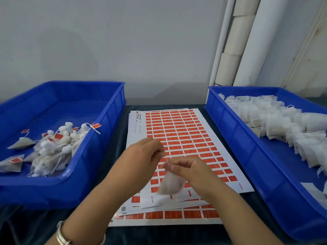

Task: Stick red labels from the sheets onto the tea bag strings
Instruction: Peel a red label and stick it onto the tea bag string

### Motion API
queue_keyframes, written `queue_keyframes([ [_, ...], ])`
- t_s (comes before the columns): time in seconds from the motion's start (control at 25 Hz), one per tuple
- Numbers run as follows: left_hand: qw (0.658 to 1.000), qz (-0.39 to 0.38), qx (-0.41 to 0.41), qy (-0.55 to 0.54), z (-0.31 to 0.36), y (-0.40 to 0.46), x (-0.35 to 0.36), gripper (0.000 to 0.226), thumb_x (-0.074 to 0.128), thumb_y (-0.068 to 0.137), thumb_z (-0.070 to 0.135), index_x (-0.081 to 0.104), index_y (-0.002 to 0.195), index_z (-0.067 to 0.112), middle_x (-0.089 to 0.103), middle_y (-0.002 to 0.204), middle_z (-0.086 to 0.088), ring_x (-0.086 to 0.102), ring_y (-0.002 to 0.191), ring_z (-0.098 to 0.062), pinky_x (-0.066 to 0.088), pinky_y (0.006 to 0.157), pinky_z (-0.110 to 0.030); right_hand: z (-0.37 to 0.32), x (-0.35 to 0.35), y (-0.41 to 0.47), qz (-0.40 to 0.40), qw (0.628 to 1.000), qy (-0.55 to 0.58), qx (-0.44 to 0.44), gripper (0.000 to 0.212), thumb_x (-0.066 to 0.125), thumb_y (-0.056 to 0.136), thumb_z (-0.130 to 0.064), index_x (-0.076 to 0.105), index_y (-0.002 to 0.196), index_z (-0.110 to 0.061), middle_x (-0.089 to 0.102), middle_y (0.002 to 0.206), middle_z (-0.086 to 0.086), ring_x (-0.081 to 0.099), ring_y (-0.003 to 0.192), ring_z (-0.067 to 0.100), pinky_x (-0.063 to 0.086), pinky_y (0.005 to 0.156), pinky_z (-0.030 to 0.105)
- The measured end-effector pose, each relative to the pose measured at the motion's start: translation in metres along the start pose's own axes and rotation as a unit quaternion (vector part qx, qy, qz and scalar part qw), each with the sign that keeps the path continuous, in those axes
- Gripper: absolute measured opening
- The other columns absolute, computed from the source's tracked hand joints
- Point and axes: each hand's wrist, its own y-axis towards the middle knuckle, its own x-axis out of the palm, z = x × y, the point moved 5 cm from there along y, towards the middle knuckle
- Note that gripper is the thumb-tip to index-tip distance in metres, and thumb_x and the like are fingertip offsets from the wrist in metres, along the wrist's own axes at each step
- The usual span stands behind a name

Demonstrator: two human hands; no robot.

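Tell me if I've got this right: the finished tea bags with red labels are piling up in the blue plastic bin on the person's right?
Not quite. The head view shows the white mesh tea bags with red labels piling up in the blue plastic bin on the person's left. The blue plastic bin on the right holds only unlabelled white tea bags.

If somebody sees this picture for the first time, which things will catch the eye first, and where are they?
First the sheet of red labels, lying in the middle of the table between two blue trays. Above its near part, the left hand and the right hand pull a string taut, with one tea bag hanging below them. The left tray holds bags with red labels; the right tray holds plain white bags.
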Motion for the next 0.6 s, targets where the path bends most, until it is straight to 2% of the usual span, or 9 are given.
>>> queue_keyframes([
  [0.08,0.999,0.035,-0.015,0.001,-0.007,0.002,-0.007,0.011,0.052,0.092,0.027,0.048,0.089,0.037,0.043,0.081,0.029,0.05,0.075,0.005,0.037,0.066,-0.003,0.006,-0.003,-0.002,-0.01,1.0,0.013,0.009,0.022,0.066,0.064,-0.053,0.075,0.082,-0.041,0.067,0.091,-0.032,0.059,0.082,-0.015,0.036,0.065,0.013],
  [0.12,0.998,0.058,-0.025,-0.001,-0.011,0.003,-0.01,0.012,0.053,0.092,0.025,0.048,0.089,0.037,0.041,0.079,0.031,0.049,0.073,0.007,0.036,0.064,-0.002,0.009,-0.005,-0.002,-0.009,1.0,0.007,0.015,0.017,0.066,0.069,-0.05,0.075,0.081,-0.042,0.067,0.091,-0.034,0.056,0.08,-0.021,0.035,0.066,0.013],
  [0.16,0.996,0.081,-0.038,-0.007,-0.014,0.003,-0.011,0.013,0.054,0.091,0.024,0.049,0.088,0.036,0.041,0.079,0.032,0.049,0.073,0.007,0.034,0.062,-0.002,0.011,-0.007,-0.002,-0.01,1.0,0.0,0.018,0.01,0.066,0.075,-0.046,0.075,0.079,-0.043,0.066,0.09,-0.036,0.054,0.08,-0.024,0.034,0.067,0.013],
  [0.24,0.991,0.109,-0.067,-0.025,-0.019,0.002,-0.005,0.013,0.055,0.09,0.022,0.051,0.088,0.034,0.042,0.079,0.033,0.05,0.072,0.006,0.033,0.062,-0.002,0.017,-0.008,-0.001,-0.014,1.0,-0.019,0.018,0.017,0.06,0.088,-0.037,0.075,0.079,-0.038,0.066,0.09,-0.036,0.052,0.081,-0.025,0.032,0.07,0.014],
  [0.36,0.984,0.126,-0.111,-0.055,-0.027,0.004,0.008,0.012,0.056,0.09,0.023,0.052,0.088,0.034,0.045,0.078,0.03,0.052,0.073,0.002,0.034,0.063,-0.005,0.027,-0.005,0.003,-0.025,0.998,-0.041,0.027,0.013,0.06,0.091,-0.028,0.069,0.081,-0.027,0.071,0.083,-0.021,0.062,0.08,-0.009,0.04,0.079,0.017],
  [0.44,0.976,0.147,-0.141,-0.073,-0.034,0.005,0.009,0.013,0.057,0.09,0.024,0.051,0.087,0.035,0.047,0.078,0.028,0.053,0.072,0.001,0.033,0.06,-0.005,0.029,-0.007,0.002,-0.009,0.998,-0.052,0.045,0.006,0.072,0.081,-0.026,0.067,0.082,-0.03,0.069,0.076,-0.021,0.066,0.073,-0.002,0.05,0.063,0.014],
  [0.48,0.972,0.159,-0.154,-0.082,-0.037,0.006,0.009,0.014,0.058,0.089,0.025,0.05,0.085,0.036,0.048,0.077,0.028,0.053,0.071,0.001,0.033,0.06,-0.005,0.031,-0.008,0.002,-0.005,0.997,-0.057,0.054,0.009,0.075,0.078,-0.026,0.068,0.083,-0.03,0.068,0.074,-0.02,0.067,0.07,-0.001,0.05,0.055,0.013],
  [0.52,0.967,0.168,-0.167,-0.09,-0.041,0.006,0.01,0.015,0.058,0.089,0.026,0.05,0.083,0.037,0.05,0.077,0.027,0.054,0.07,0.001,0.033,0.059,-0.006,0.034,-0.009,0.002,-0.002,0.996,-0.062,0.062,0.008,0.075,0.078,-0.026,0.069,0.082,-0.029,0.068,0.072,-0.017,0.067,0.069,0.001,0.05,0.054,0.014],
  [0.6,0.956,0.166,-0.215,-0.113,-0.051,0.003,0.016,0.018,0.058,0.089,0.028,0.051,0.076,0.037,0.054,0.076,0.023,0.056,0.068,-0.001,0.034,0.057,-0.007,0.033,-0.011,0.0,-0.011,0.997,-0.029,0.067,0.004,0.07,0.082,-0.026,0.072,0.079,-0.024,0.07,0.072,-0.009,0.068,0.069,0.008,0.052,0.067,0.024],
])
